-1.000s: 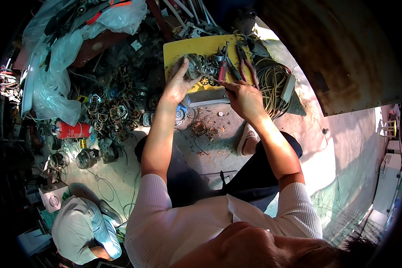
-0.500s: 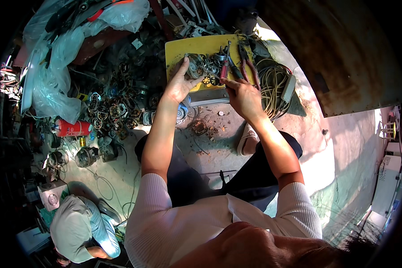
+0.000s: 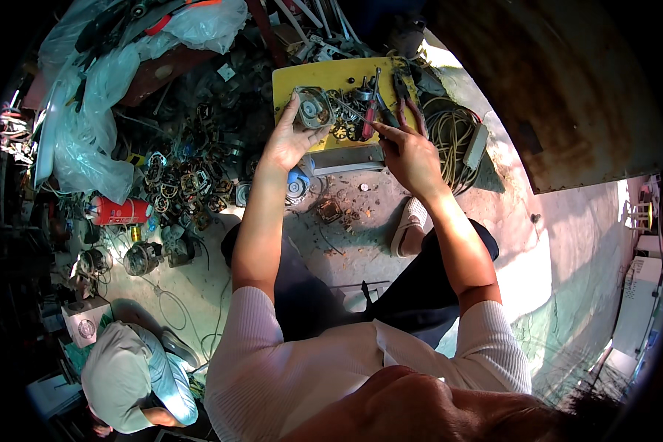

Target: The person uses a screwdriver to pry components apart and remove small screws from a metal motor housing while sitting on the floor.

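My left hand [image 3: 286, 147] grips a squarish metal motor housing [image 3: 314, 108] by its left and lower edges, its round hollow inside turned up. My right hand [image 3: 414, 158] is closed on a thin metal-shafted tool [image 3: 358, 113], like a screwdriver; its handle is hidden in the fist. The shaft points left toward the housing, over small motor parts [image 3: 340, 131] on a yellow board [image 3: 302, 74]. A red-handled screwdriver [image 3: 369, 120] lies on the board just left of my right hand. Pliers with red handles [image 3: 415, 114] lie beyond that hand.
A cable coil [image 3: 449, 147] lies right of the board. Piled motor parts [image 3: 191, 180], a red cylinder [image 3: 119, 211] and plastic bags [image 3: 88, 162] crowd the left. Another person [image 3: 129, 376] crouches at lower left. A rusty metal sheet [image 3: 567, 96] stands at upper right.
The housing in my left hand has tilted so its hollow inside faces up more. My right hand has drawn slightly right and toward me, away from the red screwdriver handle.
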`<state>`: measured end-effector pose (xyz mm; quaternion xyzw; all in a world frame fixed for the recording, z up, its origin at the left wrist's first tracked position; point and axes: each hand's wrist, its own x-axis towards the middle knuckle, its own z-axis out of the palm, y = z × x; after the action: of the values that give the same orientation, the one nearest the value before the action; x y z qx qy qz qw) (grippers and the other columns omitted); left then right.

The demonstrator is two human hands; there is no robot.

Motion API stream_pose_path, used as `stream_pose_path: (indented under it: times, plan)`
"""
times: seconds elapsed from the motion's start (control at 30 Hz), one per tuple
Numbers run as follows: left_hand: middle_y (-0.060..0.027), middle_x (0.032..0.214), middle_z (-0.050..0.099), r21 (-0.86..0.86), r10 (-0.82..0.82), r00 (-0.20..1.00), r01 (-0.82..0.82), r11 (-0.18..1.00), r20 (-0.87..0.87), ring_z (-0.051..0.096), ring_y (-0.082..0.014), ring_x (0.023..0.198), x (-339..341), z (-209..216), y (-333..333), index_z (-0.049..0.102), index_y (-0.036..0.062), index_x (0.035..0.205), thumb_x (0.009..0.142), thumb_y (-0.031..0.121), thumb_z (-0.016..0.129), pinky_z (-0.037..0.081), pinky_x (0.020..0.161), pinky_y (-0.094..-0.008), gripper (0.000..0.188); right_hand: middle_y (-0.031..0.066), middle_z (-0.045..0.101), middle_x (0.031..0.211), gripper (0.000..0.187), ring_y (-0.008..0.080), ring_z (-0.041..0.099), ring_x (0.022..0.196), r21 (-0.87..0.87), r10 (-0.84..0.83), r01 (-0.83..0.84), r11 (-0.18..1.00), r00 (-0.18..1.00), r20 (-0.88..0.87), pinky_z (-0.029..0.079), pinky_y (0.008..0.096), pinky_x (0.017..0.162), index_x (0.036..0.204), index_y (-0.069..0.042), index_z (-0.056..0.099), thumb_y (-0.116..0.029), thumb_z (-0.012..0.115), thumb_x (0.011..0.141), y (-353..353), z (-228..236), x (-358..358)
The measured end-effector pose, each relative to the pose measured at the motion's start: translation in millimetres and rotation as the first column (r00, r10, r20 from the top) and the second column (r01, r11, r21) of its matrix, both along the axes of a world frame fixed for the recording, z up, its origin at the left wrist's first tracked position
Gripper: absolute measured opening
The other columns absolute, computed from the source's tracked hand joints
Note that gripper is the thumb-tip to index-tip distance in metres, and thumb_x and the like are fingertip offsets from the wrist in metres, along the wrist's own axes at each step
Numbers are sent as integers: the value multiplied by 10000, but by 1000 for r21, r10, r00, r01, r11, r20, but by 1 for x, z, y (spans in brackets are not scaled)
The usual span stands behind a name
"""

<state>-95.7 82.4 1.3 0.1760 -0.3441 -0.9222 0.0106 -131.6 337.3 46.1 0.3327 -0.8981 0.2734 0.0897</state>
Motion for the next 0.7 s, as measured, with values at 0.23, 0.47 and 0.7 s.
stream_pose_path:
  times: [0.23,0.47,0.7]
  plan:
    - [-122,1263,594,-54,-144,987,140,989,-76,609,-294,1100,24,5,-5,459,90,1374,979,543,483,540,898,-484,602,162,688,934,307,335,666,895,-91,107,-91,992,974,200,519,429,804,1170,-153,702,-128,614,876,1,12,13]
    - [-111,1316,578,55,-201,971,210,976,-126,593,-293,1154,41,1,1,453,100,1394,980,631,364,498,949,-486,679,173,681,941,333,359,656,871,-100,117,-92,991,949,292,517,414,784,1209,-158,682,-114,630,884,-15,17,29]
    - [-127,1366,543,-4,-104,985,104,995,-140,548,-294,1208,50,7,-15,464,90,1394,976,622,388,450,995,-508,681,120,689,960,325,326,670,849,-79,246,-236,969,952,179,542,410,754,1168,-197,714,-117,650,859,-15,28,34]
